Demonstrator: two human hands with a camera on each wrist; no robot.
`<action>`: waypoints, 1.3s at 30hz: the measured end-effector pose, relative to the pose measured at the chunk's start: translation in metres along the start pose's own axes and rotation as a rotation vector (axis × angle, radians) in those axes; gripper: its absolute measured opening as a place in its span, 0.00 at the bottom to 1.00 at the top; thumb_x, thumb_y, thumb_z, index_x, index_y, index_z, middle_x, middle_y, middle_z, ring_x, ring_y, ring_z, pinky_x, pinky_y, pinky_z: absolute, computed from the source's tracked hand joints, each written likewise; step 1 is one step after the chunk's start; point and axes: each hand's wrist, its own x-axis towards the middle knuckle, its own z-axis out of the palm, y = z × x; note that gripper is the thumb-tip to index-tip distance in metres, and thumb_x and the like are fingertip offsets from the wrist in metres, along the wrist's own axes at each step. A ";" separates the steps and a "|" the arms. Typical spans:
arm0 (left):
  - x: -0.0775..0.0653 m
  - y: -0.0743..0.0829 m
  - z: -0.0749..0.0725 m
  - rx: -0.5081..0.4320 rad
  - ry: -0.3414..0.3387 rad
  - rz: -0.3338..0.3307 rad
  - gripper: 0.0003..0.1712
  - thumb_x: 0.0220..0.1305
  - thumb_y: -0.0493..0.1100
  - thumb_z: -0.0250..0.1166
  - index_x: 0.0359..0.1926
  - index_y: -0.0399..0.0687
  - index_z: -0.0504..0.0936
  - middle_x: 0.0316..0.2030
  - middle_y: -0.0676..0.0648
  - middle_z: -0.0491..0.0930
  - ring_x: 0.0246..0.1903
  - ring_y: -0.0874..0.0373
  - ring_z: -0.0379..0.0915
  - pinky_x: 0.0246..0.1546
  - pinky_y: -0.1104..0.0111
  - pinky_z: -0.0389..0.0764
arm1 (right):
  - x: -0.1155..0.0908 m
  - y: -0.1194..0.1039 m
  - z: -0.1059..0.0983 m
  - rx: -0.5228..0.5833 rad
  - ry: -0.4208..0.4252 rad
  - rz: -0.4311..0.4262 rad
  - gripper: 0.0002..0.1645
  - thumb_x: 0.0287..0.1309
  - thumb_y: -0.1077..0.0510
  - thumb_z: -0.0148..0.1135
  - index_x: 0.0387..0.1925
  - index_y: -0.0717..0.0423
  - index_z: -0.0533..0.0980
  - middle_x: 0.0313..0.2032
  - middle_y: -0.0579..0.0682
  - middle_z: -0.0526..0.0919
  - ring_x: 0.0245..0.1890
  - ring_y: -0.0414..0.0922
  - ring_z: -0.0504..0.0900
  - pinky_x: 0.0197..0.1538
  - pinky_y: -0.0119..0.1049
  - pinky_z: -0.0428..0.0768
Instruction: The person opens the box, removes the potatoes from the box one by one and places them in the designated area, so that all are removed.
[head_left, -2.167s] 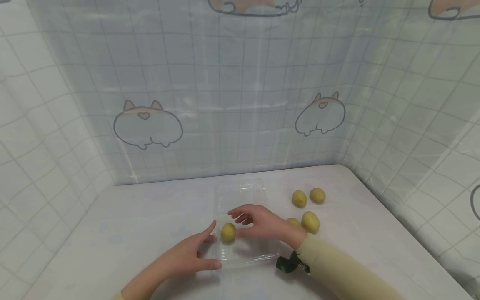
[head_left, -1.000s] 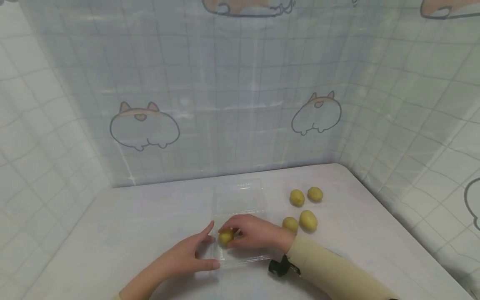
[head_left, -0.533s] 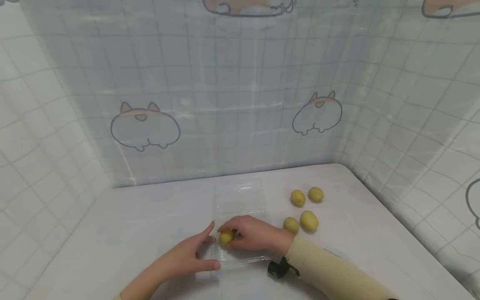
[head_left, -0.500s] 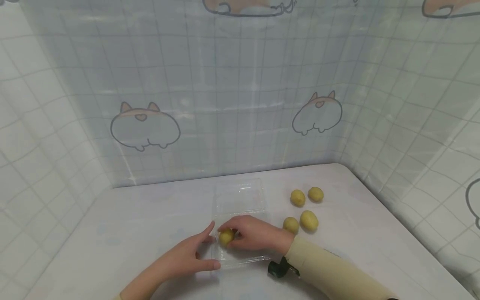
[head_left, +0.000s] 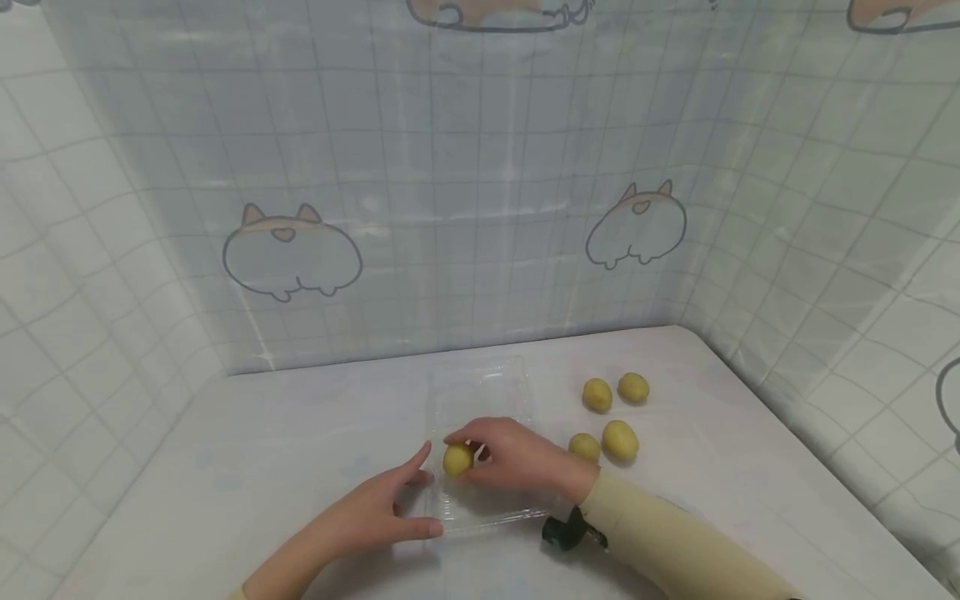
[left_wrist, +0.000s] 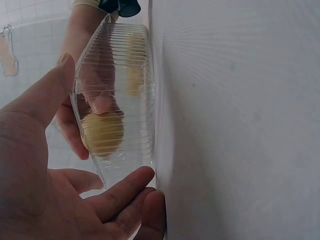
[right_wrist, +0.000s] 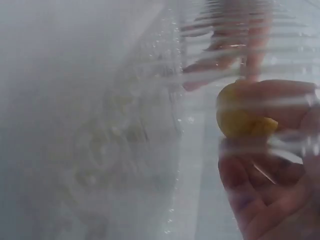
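A clear plastic clamshell box [head_left: 495,510] lies with its lid [head_left: 480,387] folded back, away from me. Over its near half, my right hand [head_left: 517,457] pinches a yellow lemon [head_left: 458,460] between thumb and fingers, close to the left wall. The right wrist view, through the blurry plastic, also has the lemon [right_wrist: 240,112] in the fingers. My left hand [head_left: 382,506] is at the box's left side, thumb and fingers spread. In the left wrist view, its fingertips [left_wrist: 142,175] are right at the ribbed wall [left_wrist: 122,42], and the lemon shows through it.
Several more lemons sit on the white table to the right of the box: two at the back [head_left: 597,395], and a large lemon [head_left: 620,440] beside a smaller one [head_left: 584,447] nearer my right wrist. A dark green wrist device [head_left: 564,531] hangs under the right sleeve. Tiled-pattern curtains [head_left: 480,208] surround the table.
My right hand, loosely open beside the lemon at first, closed on it low in the box. Now hand and lemon have shifted slightly up and right. The left hand stays put.
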 end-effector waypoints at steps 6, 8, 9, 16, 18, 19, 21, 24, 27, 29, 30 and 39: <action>0.000 -0.001 0.001 0.033 0.015 -0.009 0.61 0.54 0.69 0.70 0.79 0.52 0.49 0.61 0.52 0.75 0.41 0.61 0.75 0.45 0.60 0.76 | -0.003 0.001 -0.012 0.013 0.042 -0.013 0.28 0.59 0.55 0.71 0.61 0.53 0.76 0.52 0.36 0.79 0.48 0.32 0.77 0.48 0.29 0.78; 0.000 0.000 0.001 0.033 0.021 -0.002 0.61 0.54 0.69 0.70 0.79 0.52 0.49 0.61 0.52 0.75 0.41 0.61 0.74 0.45 0.60 0.76 | -0.005 0.003 -0.016 0.018 0.062 -0.019 0.28 0.59 0.56 0.71 0.61 0.54 0.76 0.52 0.37 0.79 0.48 0.32 0.78 0.48 0.29 0.78; 0.000 0.000 0.001 0.032 0.024 0.004 0.61 0.54 0.69 0.70 0.79 0.52 0.49 0.61 0.52 0.75 0.41 0.61 0.74 0.45 0.60 0.76 | -0.006 0.004 -0.017 0.020 0.071 -0.020 0.28 0.59 0.56 0.71 0.61 0.54 0.76 0.52 0.37 0.80 0.47 0.32 0.78 0.48 0.29 0.78; -0.001 0.000 0.001 0.044 0.023 0.001 0.61 0.54 0.68 0.70 0.79 0.51 0.49 0.61 0.51 0.76 0.43 0.59 0.74 0.45 0.60 0.76 | -0.021 0.008 -0.031 0.032 0.105 0.033 0.30 0.58 0.56 0.72 0.61 0.55 0.76 0.52 0.37 0.80 0.48 0.35 0.79 0.50 0.32 0.78; -0.001 0.001 0.001 0.044 0.028 0.005 0.61 0.54 0.69 0.70 0.79 0.50 0.49 0.61 0.51 0.76 0.43 0.59 0.74 0.45 0.60 0.76 | -0.026 0.012 -0.035 0.024 0.120 0.049 0.31 0.57 0.55 0.73 0.62 0.54 0.76 0.52 0.37 0.80 0.48 0.35 0.79 0.50 0.32 0.78; -0.002 0.001 0.001 0.044 0.030 0.007 0.61 0.54 0.68 0.70 0.79 0.50 0.50 0.61 0.51 0.76 0.42 0.59 0.74 0.44 0.60 0.76 | -0.029 0.014 -0.036 0.025 0.128 0.056 0.31 0.57 0.55 0.73 0.62 0.54 0.76 0.52 0.36 0.80 0.48 0.35 0.79 0.51 0.33 0.78; -0.002 0.001 0.002 0.044 0.032 0.008 0.61 0.54 0.68 0.70 0.79 0.50 0.50 0.61 0.50 0.76 0.42 0.59 0.74 0.44 0.61 0.76 | -0.033 0.017 -0.039 0.036 0.142 0.071 0.31 0.57 0.55 0.73 0.62 0.52 0.75 0.52 0.36 0.80 0.48 0.36 0.79 0.51 0.34 0.78; -0.003 0.000 0.002 0.043 0.031 0.009 0.61 0.54 0.68 0.70 0.79 0.50 0.49 0.61 0.50 0.76 0.40 0.59 0.73 0.43 0.61 0.75 | -0.040 0.022 -0.045 0.049 0.164 0.090 0.31 0.57 0.55 0.73 0.62 0.50 0.75 0.52 0.36 0.79 0.48 0.36 0.79 0.51 0.34 0.78; -0.003 -0.002 0.003 0.045 0.031 0.016 0.61 0.54 0.68 0.70 0.79 0.50 0.49 0.61 0.50 0.76 0.40 0.59 0.73 0.43 0.62 0.75 | -0.047 0.026 -0.050 0.054 0.183 0.112 0.30 0.57 0.55 0.73 0.62 0.47 0.75 0.53 0.37 0.79 0.49 0.37 0.79 0.52 0.34 0.78; -0.002 -0.002 0.003 0.046 0.033 0.021 0.61 0.54 0.69 0.70 0.79 0.50 0.49 0.61 0.50 0.75 0.40 0.59 0.74 0.44 0.61 0.75 | -0.052 0.029 -0.054 0.054 0.193 0.130 0.31 0.57 0.54 0.73 0.62 0.47 0.75 0.53 0.37 0.79 0.49 0.38 0.79 0.52 0.34 0.78; -0.002 -0.002 0.002 0.047 0.033 0.024 0.61 0.54 0.69 0.69 0.79 0.50 0.49 0.61 0.50 0.75 0.40 0.59 0.74 0.44 0.61 0.75 | -0.055 0.031 -0.056 0.057 0.199 0.137 0.31 0.57 0.54 0.73 0.62 0.47 0.75 0.53 0.38 0.79 0.49 0.38 0.79 0.53 0.34 0.78; -0.003 0.001 0.000 0.049 0.035 0.035 0.61 0.55 0.69 0.69 0.79 0.49 0.48 0.61 0.50 0.75 0.40 0.60 0.75 0.45 0.60 0.75 | -0.079 0.043 -0.074 0.070 0.264 0.160 0.30 0.58 0.58 0.72 0.62 0.51 0.75 0.55 0.42 0.79 0.50 0.42 0.80 0.54 0.39 0.77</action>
